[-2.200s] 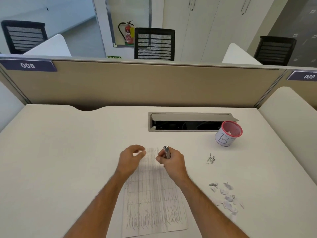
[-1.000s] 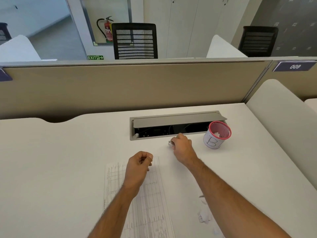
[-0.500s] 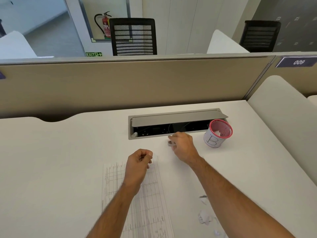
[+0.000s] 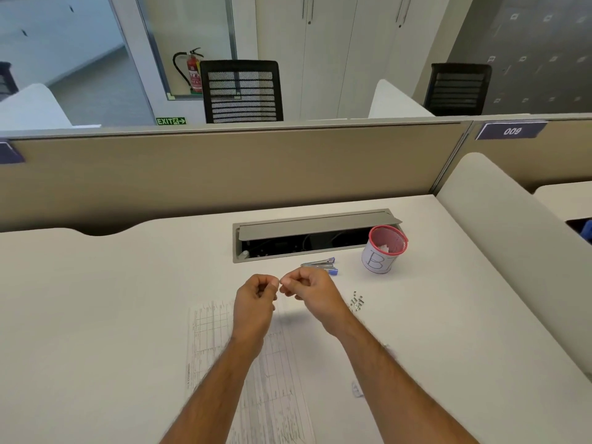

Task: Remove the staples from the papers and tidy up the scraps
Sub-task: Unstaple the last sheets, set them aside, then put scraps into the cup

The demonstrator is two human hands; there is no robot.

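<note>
Left hand and right hand at frame centre, fingertips curled and meeting, anything pinched too small to tell, above printed paper, staple remover just beyond, staple pile right, pink-rimmed cup upper right.

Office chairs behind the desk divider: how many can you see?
3. One black mesh chair stands at centre beside the fire extinguisher, one at right, and a sliver of a third at the far left edge. Others may be hidden by the divider.
</note>
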